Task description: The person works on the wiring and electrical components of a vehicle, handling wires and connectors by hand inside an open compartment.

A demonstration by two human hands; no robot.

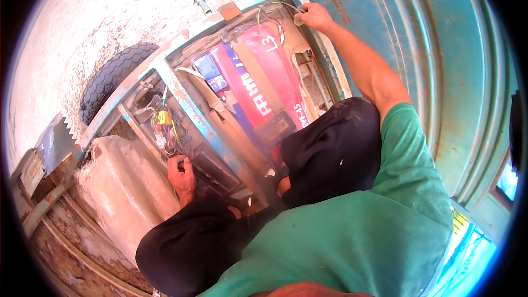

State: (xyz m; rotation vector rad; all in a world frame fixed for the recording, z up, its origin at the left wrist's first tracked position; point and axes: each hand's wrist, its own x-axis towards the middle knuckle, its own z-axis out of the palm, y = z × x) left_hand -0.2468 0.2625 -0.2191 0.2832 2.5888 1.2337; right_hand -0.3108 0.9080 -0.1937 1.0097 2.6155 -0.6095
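Note:
My right hand point(316, 17) reaches to the far corner of a blue-painted metal frame point(184, 92). Its fingers are pinched on a thin wire point(287, 5) that runs along that corner. Lower and to the left, my left hand point(182, 179) is closed with curled fingers at the lower end of a tangle of wires point(175, 142). What its fingertips hold, if anything, is hidden. A yellow connector point(164, 117) sits among those wires. Between my hands lie red battery packs point(250, 85) with brown strips, inside the frame's larger bay.
A blue-wrapped block point(209, 71) lies beside the red packs. A beige moulded cover point(124, 173) is left of my left hand, and a black tyre point(113, 80) stands beyond the frame. Ribbed blue metal panelling point(379, 22) rises on the right. My bent knees cover the near part.

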